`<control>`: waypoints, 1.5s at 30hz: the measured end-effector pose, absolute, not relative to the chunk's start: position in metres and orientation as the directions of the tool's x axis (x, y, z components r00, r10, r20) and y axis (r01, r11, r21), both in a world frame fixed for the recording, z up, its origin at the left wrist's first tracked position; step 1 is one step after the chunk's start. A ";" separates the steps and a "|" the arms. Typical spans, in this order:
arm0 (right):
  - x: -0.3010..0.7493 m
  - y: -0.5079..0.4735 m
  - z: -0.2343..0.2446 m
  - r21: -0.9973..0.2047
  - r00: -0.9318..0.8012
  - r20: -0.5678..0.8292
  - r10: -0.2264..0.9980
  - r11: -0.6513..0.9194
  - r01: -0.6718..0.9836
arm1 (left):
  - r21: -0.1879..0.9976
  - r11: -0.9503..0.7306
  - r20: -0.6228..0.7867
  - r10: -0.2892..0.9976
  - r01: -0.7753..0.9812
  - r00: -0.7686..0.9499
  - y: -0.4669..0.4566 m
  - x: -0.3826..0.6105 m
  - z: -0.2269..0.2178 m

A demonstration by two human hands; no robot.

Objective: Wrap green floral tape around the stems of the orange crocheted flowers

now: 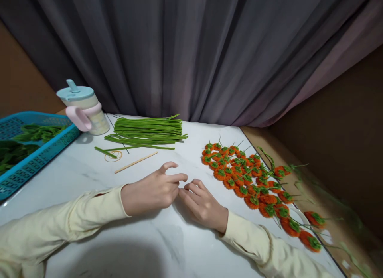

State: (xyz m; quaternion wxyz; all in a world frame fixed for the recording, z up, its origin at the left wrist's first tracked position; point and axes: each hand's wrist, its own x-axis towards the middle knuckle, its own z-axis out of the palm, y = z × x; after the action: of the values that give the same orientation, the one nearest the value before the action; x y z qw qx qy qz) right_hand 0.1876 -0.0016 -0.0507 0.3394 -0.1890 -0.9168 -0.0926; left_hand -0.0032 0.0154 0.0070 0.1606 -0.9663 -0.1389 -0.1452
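Note:
My left hand [160,187] and my right hand [201,201] meet over the white table in the middle of the view. The left one has its index finger raised and bent, with the other fingers curled toward the right hand. My right thumb and fingers are pressed together close against the left fingertips. Whatever lies between them is too small or hidden to make out. A thin wooden stick [136,162] rests just beyond my left hand. Behind it lies a bundle of green pipe cleaners [148,129]. Right of my right hand sit several orange fuzzy persimmons [237,179] with green tops.
At the left stands a blue plastic basket [38,160] holding green pieces, beside a lidded cup [100,122] with a pink handle. Rubber bands [109,158] lie near a short green piece. A grey curtain [176,54] hangs behind the marble-patterned table [179,246].

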 end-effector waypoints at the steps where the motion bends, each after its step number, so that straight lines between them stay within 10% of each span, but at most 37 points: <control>1: 0.188 -0.002 -0.050 0.067 -0.702 0.664 0.260 0.913 0.402 | -0.238 -0.921 0.304 0.230 0.308 0.924 0.016 -0.004 0.009; 8: 0.189 -0.008 -0.043 0.262 -0.752 0.657 0.061 0.917 0.303 | 0.383 -0.874 0.050 0.342 0.298 0.939 0.025 -0.012 0.020; 14: 0.190 -0.007 -0.042 0.286 -0.731 0.681 0.041 0.904 0.317 | 0.565 -0.706 -0.025 0.502 0.427 0.864 0.034 -0.013 0.011; 21: 0.191 -0.006 -0.043 0.321 -0.751 0.661 0.009 0.900 0.294 | 0.870 -0.286 -0.280 0.384 0.401 0.880 0.047 -0.013 0.004; 36: 0.192 -0.007 -0.042 0.278 -0.730 0.683 0.032 0.912 0.300 | 0.897 0.097 -0.442 0.260 0.432 0.859 0.059 -0.010 -0.005; 40: 0.191 -0.007 -0.043 0.211 -0.696 0.712 0.095 0.916 0.341 | 0.843 -0.196 -0.382 0.437 0.501 0.814 0.048 -0.008 0.002; 45: 0.188 -0.006 -0.048 0.079 -0.634 0.748 0.194 0.923 0.376 | 0.583 -0.659 0.040 0.607 0.476 0.793 0.026 -0.003 0.009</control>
State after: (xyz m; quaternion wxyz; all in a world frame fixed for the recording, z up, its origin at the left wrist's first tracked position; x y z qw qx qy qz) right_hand 0.1883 -0.0056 -0.0479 0.3969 -0.1587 -0.8967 -0.1144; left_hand -0.0033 0.0262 0.0094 -0.2839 -0.9034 -0.2997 -0.1162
